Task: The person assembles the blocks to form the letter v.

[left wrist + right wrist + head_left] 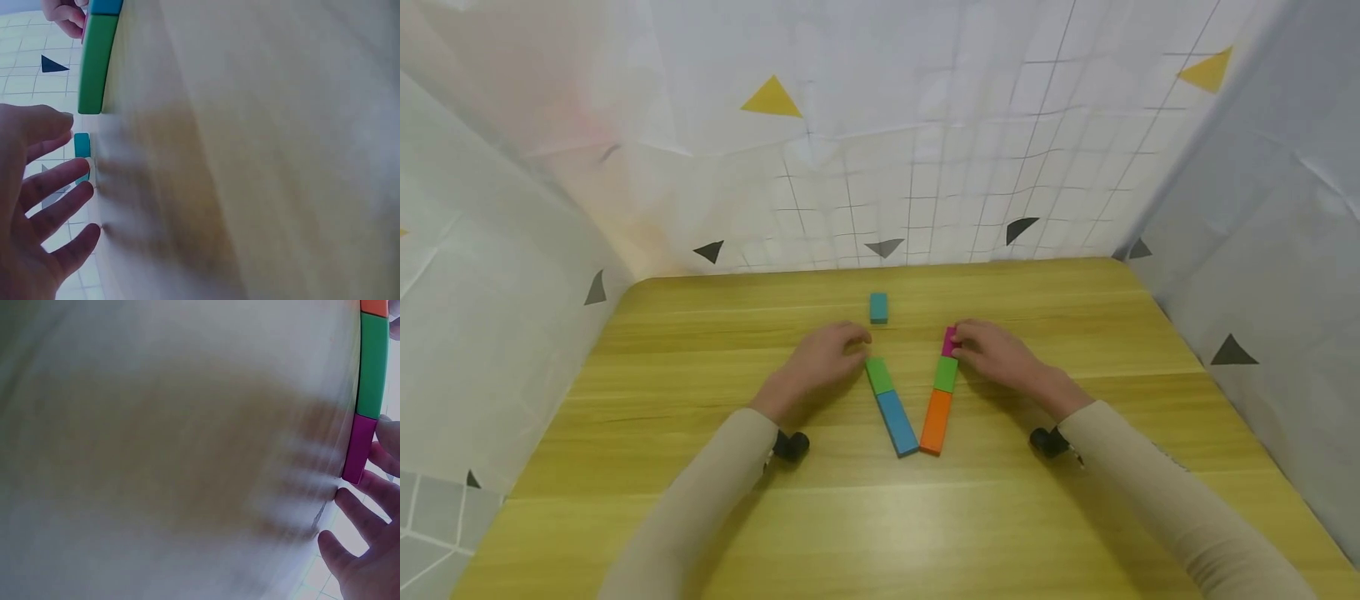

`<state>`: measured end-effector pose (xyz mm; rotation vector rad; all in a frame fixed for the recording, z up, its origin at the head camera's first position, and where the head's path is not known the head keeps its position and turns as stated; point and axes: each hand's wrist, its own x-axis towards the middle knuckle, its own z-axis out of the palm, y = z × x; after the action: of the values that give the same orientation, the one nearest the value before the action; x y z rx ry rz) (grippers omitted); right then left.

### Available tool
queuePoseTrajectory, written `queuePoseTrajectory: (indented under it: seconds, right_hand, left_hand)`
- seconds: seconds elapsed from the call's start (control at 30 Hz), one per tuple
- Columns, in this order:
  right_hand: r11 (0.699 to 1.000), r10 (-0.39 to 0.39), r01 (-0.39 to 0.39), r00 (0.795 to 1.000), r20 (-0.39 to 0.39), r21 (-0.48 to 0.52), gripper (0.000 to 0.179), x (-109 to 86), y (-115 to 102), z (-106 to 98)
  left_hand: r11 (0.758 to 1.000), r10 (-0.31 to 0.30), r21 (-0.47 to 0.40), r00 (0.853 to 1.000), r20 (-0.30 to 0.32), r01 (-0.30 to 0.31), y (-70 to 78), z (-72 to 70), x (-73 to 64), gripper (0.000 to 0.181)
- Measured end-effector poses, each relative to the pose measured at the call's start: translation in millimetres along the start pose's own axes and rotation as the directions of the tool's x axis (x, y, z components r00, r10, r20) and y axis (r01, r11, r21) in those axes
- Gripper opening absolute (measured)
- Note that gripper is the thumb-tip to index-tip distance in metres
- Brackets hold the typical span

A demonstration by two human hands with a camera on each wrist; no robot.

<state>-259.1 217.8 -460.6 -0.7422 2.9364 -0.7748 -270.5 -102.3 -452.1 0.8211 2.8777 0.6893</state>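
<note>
Several coloured blocks form a V on the wooden table. Its left arm has a blue block (898,423) at the point and a green block (879,376) at the far end. The right arm runs from an orange block (936,422) through another green block (946,374) to a magenta block (949,342). My right hand (998,354) holds the magenta block between thumb and index finger, its other fingers spread. Just beyond the left green block, my left hand (827,358) hovers with loosely bent fingers and nothing in them. A teal block (878,308) stands apart, farther back.
The wooden table (880,533) ends at a white sheet (880,183) with grid lines and triangles. More sheeting rises along the left and right sides. Both wrists carry small black cameras, low over the tabletop.
</note>
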Motion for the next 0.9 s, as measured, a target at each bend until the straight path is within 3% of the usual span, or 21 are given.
queuePoseTrajectory:
  seconds: [0.27,0.67,0.9]
  right_hand:
    - [1.0,-0.003,0.003,1.0,0.0,0.002,0.009,-0.2,-1,0]
    - [1.0,-0.009,0.009,1.0,0.002,0.006,0.008,0.6,1,0]
    - [1.0,-0.004,0.004,1.0,0.005,-0.001,0.008,0.1,0,0]
  left_hand:
    - [1.0,-0.006,-0.006,1.0,-0.013,0.006,-5.7,-0.4,8.4,0.032]
    - [0.998,-0.068,-0.019,0.997,-0.046,0.067,-18.6,0.9,23.9,0.036]
    - [0.998,-0.066,-0.007,0.997,-0.049,0.066,-21.3,-2.5,30.6,0.04]
